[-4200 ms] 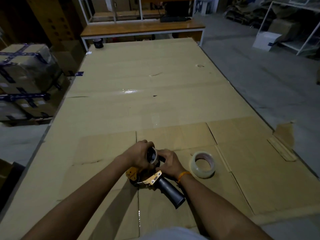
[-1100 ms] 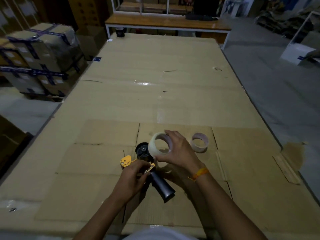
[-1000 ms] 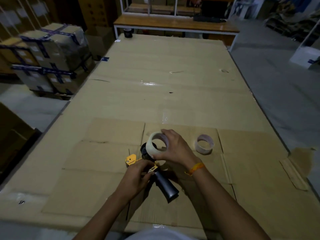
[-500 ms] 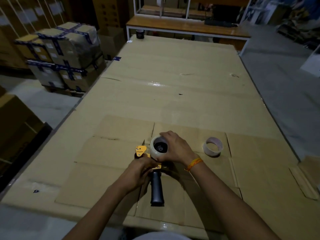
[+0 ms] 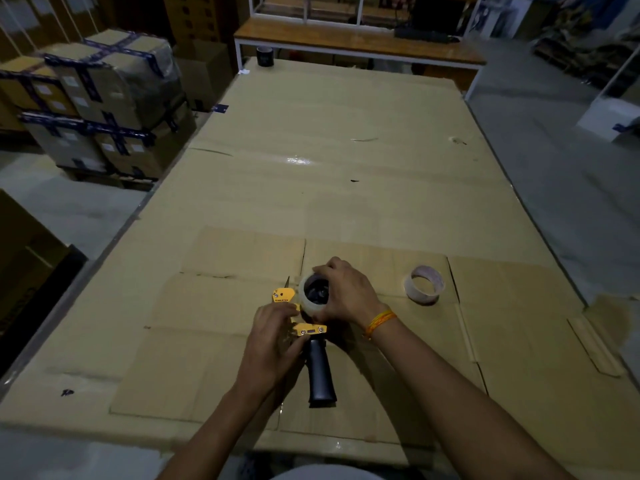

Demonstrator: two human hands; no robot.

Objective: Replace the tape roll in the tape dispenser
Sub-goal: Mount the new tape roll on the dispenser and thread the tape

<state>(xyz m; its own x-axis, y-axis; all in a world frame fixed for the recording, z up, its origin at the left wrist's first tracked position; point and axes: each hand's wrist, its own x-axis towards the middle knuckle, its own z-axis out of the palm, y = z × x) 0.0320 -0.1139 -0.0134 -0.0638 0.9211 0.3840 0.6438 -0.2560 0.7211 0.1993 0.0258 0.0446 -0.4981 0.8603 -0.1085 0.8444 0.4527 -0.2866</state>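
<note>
Press the glossy, clear tape roll [image 5: 313,295] squarely down onto the black hub of the yellow-and-black metal tape dispenser [image 5: 309,329] until it seats flat. Your right hand [image 5: 346,294] is clamped around the roll; your left hand [image 5: 273,336] grips the dispenser's yellow frame, steadying it on the cardboard-covered bench [image 5: 339,174]. The empty cardboard core [image 5: 424,284] lies right of your hands.

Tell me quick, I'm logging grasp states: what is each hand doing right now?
Left hand: closed on the tape dispenser, at its yellow frame.
Right hand: fingers closed around the new tape roll, seated on the dispenser's hub.
</note>
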